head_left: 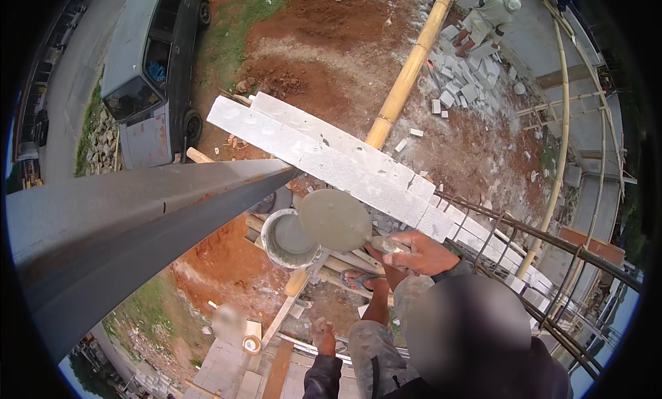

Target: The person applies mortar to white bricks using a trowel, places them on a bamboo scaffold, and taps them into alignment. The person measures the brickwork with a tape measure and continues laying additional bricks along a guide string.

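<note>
My right hand (429,254) is closed round the handle of a round scoop (336,220), whose face is covered with smooth wet grey mortar. The scoop is just past the near edge of a wall course of white blocks (317,154) and overlaps the rim of a bucket (269,242) in this view. Grey mix lies inside that bucket, and its inner wall is smeared. Lower down, my left hand (324,335) hangs apart from these things, its fingers curled in, with nothing visible in them.
A large metal beam (152,199) crosses from the left to the blocks. Steel rebar (538,237) runs along the right, and a bamboo pole (414,64) rises beyond. Far right, another person (486,23) bends by a pile of blocks (469,78). A van (148,75) stands left.
</note>
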`<state>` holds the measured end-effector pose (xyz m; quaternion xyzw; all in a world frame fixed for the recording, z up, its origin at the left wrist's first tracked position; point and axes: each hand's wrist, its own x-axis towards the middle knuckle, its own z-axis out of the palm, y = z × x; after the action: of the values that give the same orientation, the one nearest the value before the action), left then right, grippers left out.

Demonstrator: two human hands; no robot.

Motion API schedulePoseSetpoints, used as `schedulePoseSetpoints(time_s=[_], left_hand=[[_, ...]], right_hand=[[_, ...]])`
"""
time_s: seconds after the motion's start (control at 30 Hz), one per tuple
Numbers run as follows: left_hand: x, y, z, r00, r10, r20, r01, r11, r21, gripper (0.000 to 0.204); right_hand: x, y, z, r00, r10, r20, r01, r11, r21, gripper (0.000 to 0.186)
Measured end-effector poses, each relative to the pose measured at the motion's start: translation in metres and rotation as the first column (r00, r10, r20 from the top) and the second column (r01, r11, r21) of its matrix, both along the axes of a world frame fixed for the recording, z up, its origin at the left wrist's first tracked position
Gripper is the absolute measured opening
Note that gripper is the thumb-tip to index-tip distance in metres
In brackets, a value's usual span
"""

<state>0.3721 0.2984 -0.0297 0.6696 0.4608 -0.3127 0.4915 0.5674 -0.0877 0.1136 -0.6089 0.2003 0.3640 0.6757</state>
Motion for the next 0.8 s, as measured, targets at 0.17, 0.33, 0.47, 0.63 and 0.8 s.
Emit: schedulePoseSetpoints(time_s=[0.17, 0.33, 0.47, 0.63, 0.8], left_hand=[[0.002, 0.007, 0.032, 0.990, -0.099, -0.105, 0.092, 0.993, -0.070, 0.022], [-0.018, 0.056, 0.038, 0.991, -0.068, -0.111, 0.069, 0.998, 0.009, 0.019], [-0.048, 0.082, 0.060, 0.986, 0.036, -0.163, -0.021, 0.996, 0.092, 0.035], [-0.071, 0.088, 0.081, 0.975, 0.129, -0.179, -0.103, 0.984, 0.146, 0.032], [-0.085, 0.077, 0.092, 0.970, 0.062, -0.233, -0.019, 0.984, 0.179, 0.027]], right_hand=[[0.084, -0.039, 0.001, 0.950, -0.285, 0.129, 0.297, 0.951, -0.083, 0.049], [0.225, -0.052, -0.077, 0.963, 0.099, 0.250, 0.029, 0.886, -0.463, 0.046], [0.330, -0.009, -0.152, 0.880, 0.320, 0.351, -0.025, 0.770, -0.638, 0.038], [0.380, 0.039, -0.205, 0.832, 0.443, 0.334, -0.078, 0.689, -0.720, 0.032], [0.347, 0.023, -0.214, 0.832, 0.481, 0.277, -0.152, 0.677, -0.720, 0.027]])
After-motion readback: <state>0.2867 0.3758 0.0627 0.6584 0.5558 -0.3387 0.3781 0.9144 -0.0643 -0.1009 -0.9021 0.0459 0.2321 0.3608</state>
